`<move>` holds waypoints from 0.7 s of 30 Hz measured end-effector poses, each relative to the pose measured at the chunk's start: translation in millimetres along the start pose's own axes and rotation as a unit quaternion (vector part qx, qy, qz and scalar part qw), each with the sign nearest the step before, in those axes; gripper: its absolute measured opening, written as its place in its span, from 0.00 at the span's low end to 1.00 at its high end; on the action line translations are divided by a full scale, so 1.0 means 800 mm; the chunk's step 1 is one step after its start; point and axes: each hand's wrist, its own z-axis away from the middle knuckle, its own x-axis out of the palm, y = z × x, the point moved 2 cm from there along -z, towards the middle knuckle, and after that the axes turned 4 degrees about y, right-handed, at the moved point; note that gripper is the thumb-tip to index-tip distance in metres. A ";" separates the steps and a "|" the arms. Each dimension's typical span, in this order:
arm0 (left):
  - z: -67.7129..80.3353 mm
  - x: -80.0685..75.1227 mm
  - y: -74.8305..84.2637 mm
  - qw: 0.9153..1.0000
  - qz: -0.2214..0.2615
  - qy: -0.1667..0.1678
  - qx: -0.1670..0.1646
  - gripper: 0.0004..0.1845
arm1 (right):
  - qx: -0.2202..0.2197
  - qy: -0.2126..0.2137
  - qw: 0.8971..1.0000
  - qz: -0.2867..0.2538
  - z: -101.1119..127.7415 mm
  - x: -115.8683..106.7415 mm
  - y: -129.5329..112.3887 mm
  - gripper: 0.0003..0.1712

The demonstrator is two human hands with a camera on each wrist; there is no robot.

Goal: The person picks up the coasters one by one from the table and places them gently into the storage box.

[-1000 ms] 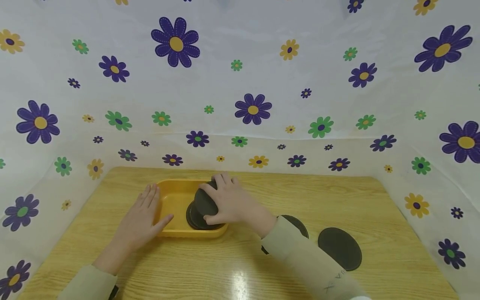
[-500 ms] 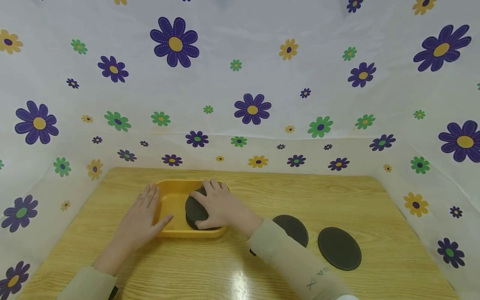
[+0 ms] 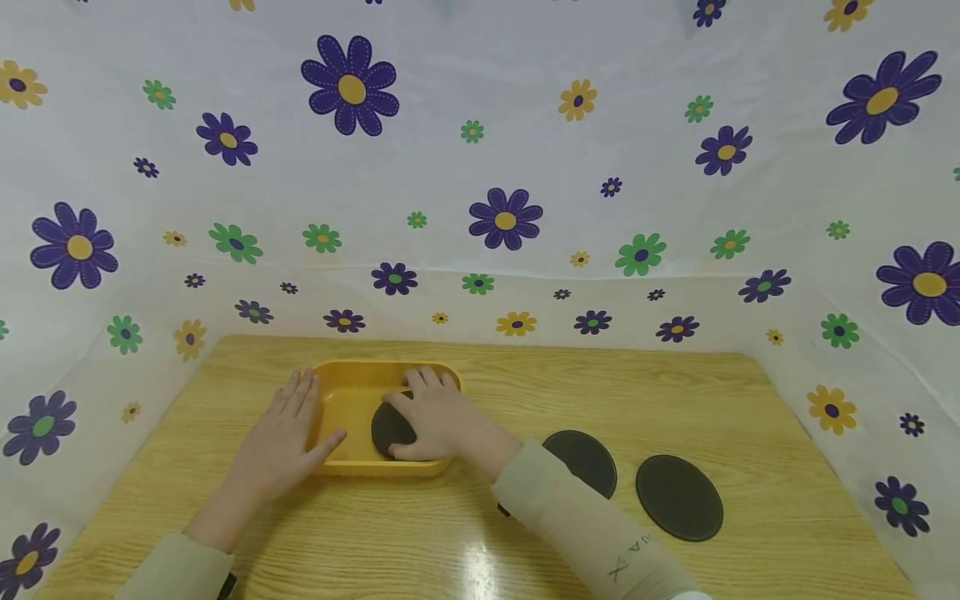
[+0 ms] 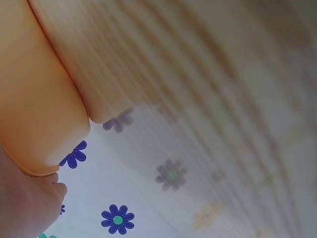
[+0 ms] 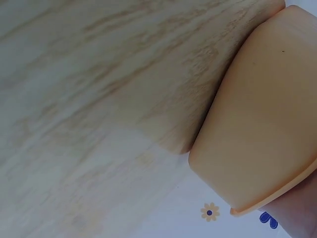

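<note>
In the head view, my left hand [image 3: 279, 442] lies along the left end of a yellow-orange tray [image 3: 382, 469], its fingers straight and its thumb over the near rim. My right hand [image 3: 438, 417] reaches into the tray's right half. There it grips a round black coaster [image 3: 392, 429] by its edges, thumb at the near side and fingers at the far side; the hand covers much of it. The left wrist view shows the tray's outer wall [image 4: 44, 89] with fingers at its rim. In the right wrist view, the wall [image 5: 262, 99] hides most of the hand.
Two more black coasters lie flat on the wooden table [image 3: 420, 533]: one partly under the right sleeve [image 3: 581, 462], the other farther right [image 3: 678, 497]. A white curtain with printed flowers [image 3: 506, 220] surrounds the table at the back and sides.
My right hand has lowered the tilted coaster onto the dark coasters in the tray and moved slightly left. The coaster now lies flatter. My left hand has stayed put.
</note>
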 end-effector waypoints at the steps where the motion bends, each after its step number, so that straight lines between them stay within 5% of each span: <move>1: 0.000 0.000 0.000 1.000 0.000 0.000 0.000 0.52 | 0.000 0.001 1.000 -0.001 0.000 0.000 0.000 0.41; 21: 0.002 -0.002 0.001 1.000 0.013 0.001 -0.005 0.52 | -0.021 0.016 1.000 -0.002 0.037 -0.031 0.020 0.42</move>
